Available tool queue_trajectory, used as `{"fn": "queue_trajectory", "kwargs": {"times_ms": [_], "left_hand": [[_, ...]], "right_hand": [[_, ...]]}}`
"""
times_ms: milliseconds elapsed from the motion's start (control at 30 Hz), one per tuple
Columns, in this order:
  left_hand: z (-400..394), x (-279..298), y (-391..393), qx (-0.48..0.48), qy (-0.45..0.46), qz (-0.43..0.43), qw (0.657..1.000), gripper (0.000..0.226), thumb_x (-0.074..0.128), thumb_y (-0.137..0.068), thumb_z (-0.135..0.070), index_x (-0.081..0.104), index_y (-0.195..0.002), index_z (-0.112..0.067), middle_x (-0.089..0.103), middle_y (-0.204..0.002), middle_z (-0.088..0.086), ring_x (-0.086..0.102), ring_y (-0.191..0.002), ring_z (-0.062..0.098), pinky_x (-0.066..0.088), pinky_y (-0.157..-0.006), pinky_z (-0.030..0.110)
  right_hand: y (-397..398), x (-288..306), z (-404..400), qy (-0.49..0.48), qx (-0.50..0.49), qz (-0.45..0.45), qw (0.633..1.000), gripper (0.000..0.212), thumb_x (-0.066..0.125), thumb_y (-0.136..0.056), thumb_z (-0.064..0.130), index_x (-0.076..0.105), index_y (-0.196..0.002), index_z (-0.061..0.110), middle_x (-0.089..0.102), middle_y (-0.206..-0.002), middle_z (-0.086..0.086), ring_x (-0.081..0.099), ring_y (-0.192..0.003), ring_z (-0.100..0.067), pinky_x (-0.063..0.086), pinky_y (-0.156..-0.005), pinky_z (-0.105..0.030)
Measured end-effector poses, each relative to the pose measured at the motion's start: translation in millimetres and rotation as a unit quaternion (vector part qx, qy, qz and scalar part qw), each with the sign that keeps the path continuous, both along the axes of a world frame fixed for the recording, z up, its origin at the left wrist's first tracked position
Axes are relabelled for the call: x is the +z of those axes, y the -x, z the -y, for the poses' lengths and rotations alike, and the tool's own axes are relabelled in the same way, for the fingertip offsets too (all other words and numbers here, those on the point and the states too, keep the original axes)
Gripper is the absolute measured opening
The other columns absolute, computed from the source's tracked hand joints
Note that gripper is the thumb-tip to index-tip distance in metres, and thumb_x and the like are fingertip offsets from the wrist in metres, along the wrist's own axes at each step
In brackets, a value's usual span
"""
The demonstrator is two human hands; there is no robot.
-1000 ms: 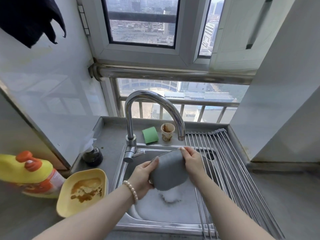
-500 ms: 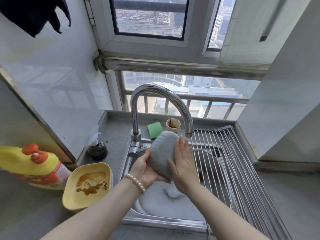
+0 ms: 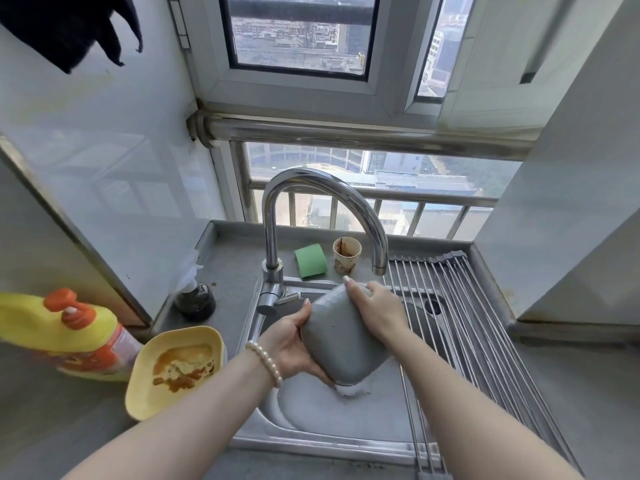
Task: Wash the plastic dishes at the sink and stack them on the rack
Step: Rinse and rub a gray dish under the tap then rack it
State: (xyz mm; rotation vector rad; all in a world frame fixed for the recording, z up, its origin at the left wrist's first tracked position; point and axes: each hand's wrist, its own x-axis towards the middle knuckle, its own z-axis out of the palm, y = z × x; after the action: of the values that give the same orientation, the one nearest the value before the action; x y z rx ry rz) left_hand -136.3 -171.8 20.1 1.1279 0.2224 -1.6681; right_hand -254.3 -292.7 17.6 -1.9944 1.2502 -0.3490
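Observation:
I hold a grey plastic dish (image 3: 343,344) over the sink (image 3: 322,434), its underside turned toward me and tilted. My left hand (image 3: 291,344) grips its left edge from below. My right hand (image 3: 375,311) curls over its top right edge. Foam lies in the basin just under the dish. A yellow plastic dish (image 3: 175,368) smeared with brown sauce sits on the counter left of the sink. The roll-up metal rack (image 3: 460,327) spans the sink's right side and holds nothing.
The tall curved faucet (image 3: 325,216) arches just above the dish. Behind it stand a green sponge (image 3: 310,260) and a stained paper cup (image 3: 346,255). A yellow detergent bottle (image 3: 65,336) and a dark soap dispenser (image 3: 194,299) are at the left. Walls close in on both sides.
The dish has come down from under the spout and turned. My right hand moved from lying flat on its face to gripping its top edge.

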Motion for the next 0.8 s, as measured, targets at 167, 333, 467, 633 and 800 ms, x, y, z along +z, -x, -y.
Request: {"fn": "queue_trajectory", "kwargs": {"times_ms": [167, 333, 467, 633, 800], "left_hand": [[20.4, -10.1, 12.5, 0.042, -0.039, 0.254, 0.966, 0.058, 0.060, -0.086, -0.055, 0.056, -0.121, -0.009, 0.062, -0.108, 0.013, 0.057, -0.111, 0.035, 0.037, -0.102, 0.057], [24.1, -33.5, 44.6, -0.090, 0.030, 0.845, 0.526, 0.079, 0.050, -0.073, -0.072, 0.041, -0.139, -0.029, 0.041, -0.141, 0.008, 0.041, -0.130, 0.031, 0.038, -0.104, 0.051], [30.6, -45.2, 41.0, -0.248, 0.194, 0.908, 0.275, 0.071, 0.030, -0.082, -0.067, 0.035, -0.143, -0.033, 0.039, -0.150, 0.010, 0.034, -0.139, 0.036, 0.027, -0.103, 0.070], [46.6, -10.7, 15.0, -0.387, 0.091, 0.792, 0.464, 0.083, 0.035, -0.072, -0.086, 0.042, -0.136, -0.034, 0.053, -0.134, 0.001, 0.049, -0.123, 0.023, 0.038, -0.100, 0.037], [55.1, -14.6, 9.0, -0.228, 0.036, 0.627, 0.744, 0.054, 0.049, -0.088, -0.063, 0.052, -0.062, -0.015, 0.054, -0.065, 0.006, 0.048, -0.064, 0.023, 0.038, -0.063, 0.033]], "right_hand": [[-4.7, -7.5, 9.9, -0.145, -0.167, 0.053, 0.974, 0.053, 0.048, -0.092, 0.045, 0.068, -0.094, -0.005, 0.066, -0.106, -0.022, 0.061, -0.101, -0.034, 0.047, -0.090, -0.039], [-8.8, -21.5, 10.6, -0.276, -0.285, 0.131, 0.909, 0.051, 0.045, -0.091, 0.044, 0.060, -0.101, -0.003, 0.066, -0.102, -0.017, 0.064, -0.095, -0.033, 0.052, -0.089, -0.048], [7.0, -22.1, 11.3, -0.342, -0.315, 0.159, 0.871, 0.042, 0.045, -0.099, 0.037, 0.062, -0.106, -0.001, 0.067, -0.101, -0.018, 0.065, -0.090, -0.032, 0.054, -0.085, -0.045], [8.9, -27.5, 6.6, -0.288, -0.262, 0.128, 0.912, 0.053, 0.042, -0.098, 0.047, 0.062, -0.108, -0.001, 0.066, -0.106, -0.020, 0.064, -0.096, -0.035, 0.053, -0.088, -0.049], [13.5, -6.7, 4.7, -0.253, -0.150, 0.090, 0.951, 0.041, 0.045, -0.097, 0.043, 0.064, -0.095, 0.007, 0.067, -0.099, -0.014, 0.063, -0.090, -0.028, 0.049, -0.080, -0.035]]}}
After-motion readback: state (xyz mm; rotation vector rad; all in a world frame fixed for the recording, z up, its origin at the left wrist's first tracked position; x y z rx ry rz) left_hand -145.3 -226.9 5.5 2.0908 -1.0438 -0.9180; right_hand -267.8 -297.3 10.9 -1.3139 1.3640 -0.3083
